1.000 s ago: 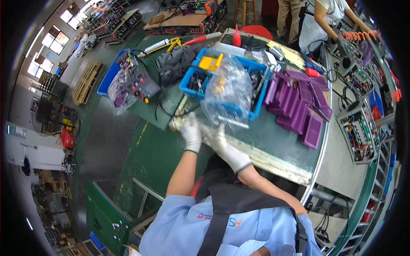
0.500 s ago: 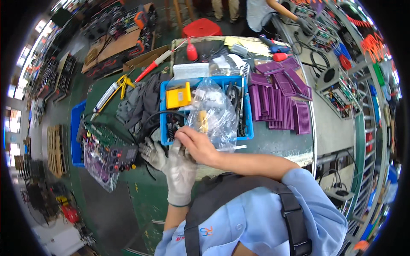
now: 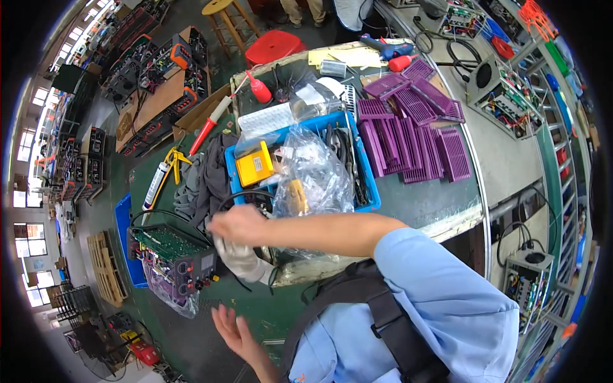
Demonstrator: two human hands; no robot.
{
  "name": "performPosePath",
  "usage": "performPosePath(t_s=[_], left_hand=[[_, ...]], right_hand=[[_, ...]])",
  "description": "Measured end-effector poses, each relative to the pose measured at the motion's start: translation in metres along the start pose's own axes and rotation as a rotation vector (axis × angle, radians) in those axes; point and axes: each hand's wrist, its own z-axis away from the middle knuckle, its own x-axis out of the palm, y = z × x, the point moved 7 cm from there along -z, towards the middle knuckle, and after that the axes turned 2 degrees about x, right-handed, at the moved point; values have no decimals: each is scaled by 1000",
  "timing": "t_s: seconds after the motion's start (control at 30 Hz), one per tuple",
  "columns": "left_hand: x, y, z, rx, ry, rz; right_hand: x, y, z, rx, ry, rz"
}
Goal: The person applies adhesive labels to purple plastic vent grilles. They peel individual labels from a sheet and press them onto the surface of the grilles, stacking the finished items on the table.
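A pale work glove (image 3: pixel 242 260) hangs limp from my right hand (image 3: pixel 237 225), which is bare and closed on it, slightly blurred. That forearm crosses in front of the near edge of a blue tray (image 3: pixel 367 163). Lower down, clear of the bench, my left hand (image 3: pixel 237 335) is bare, its fingers apart and nothing in them. The tray holds a yellow box (image 3: pixel 255 165), a crumpled clear plastic bag (image 3: pixel 322 169) and dark tools partly hidden under it. Left of the glove stands an electronic unit (image 3: pixel 191 271) with a green circuit board, partly wrapped in plastic.
Purple slotted panels (image 3: pixel 408 150) lie piled right of the tray. On the left are grey cloths (image 3: pixel 214 169), a caulking gun (image 3: pixel 161 177) and a red-handled tool (image 3: pixel 203 135). A red squeeze bottle (image 3: pixel 260 91) stands behind the tray; a red stool (image 3: pixel 274 46) is beyond the bench.
The glove has come off my left hand and is now in my right hand. My right hand moved left; my left hand dropped lower and is bare.
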Motion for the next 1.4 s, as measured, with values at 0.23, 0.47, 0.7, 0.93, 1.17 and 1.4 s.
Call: performPosePath(t_s=[0.23,0.47,0.7,0.93,1.17,1.4], left_hand=[[91,-160,-75,308,-370,-336],[57,-81,-103,379,-275,-704],[285,81,-41,654,-537,-313],[538,65,117,926,-1132,-488],[577,2,150,1300,-1154,-822],[523,4,145,1300,-1456,-730]], right_hand=[[20,-5,100,-134,-263,-142],[-276,153,287,381,644,4],[-386,310,455,852,1032,334],[-382,422,433,1037,763,-76],[-375,378,449,1193,589,-11],[-260,323,488,972,763,-779]])
